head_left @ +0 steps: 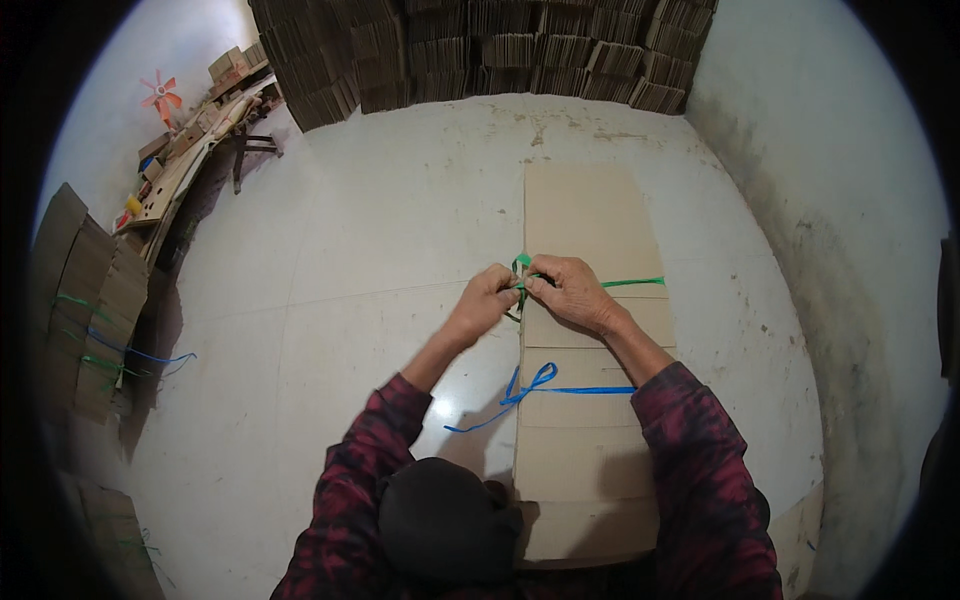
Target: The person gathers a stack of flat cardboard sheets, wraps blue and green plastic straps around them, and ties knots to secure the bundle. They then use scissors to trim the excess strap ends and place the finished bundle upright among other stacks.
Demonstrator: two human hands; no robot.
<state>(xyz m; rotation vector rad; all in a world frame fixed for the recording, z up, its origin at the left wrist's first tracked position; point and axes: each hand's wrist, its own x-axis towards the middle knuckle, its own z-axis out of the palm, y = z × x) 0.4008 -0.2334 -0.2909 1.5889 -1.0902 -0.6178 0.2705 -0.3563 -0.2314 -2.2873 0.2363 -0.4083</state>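
A long stack of flattened cardboard (590, 400) lay on the pale concrete floor (380, 250), running from the person's knees at six o'clock straight out toward twelve. It was plain brown, with no label that could be made out, and its flap edges showed as faint cross lines. A blue strap (560, 389) crossed it near the person, tied in a bow at the stack's nine o'clock edge, with a loose tail trailing onto the floor toward seven o'clock.

Further out, a green strap (632, 283) ran across the stack. Both hands met at its nine o'clock end. The left hand (487, 298) was curled closed, fingertips pinching the green strap at the knot. The right hand (568, 290) lay over the stack's edge, its fingers also closed on the strap, touching the left hand's fingertips. Red plaid sleeves covered both forearms.

At nine o'clock stood bundles of cardboard (95, 300) on edge, bound with green and blue straps. Beyond, toward ten o'clock, a cluttered wooden bench (190, 150) held small boxes, with an orange pinwheel shape (160, 97) on the wall behind. At twelve o'clock a tall wall of stacked bundled cardboard (480, 50) filled the far end.
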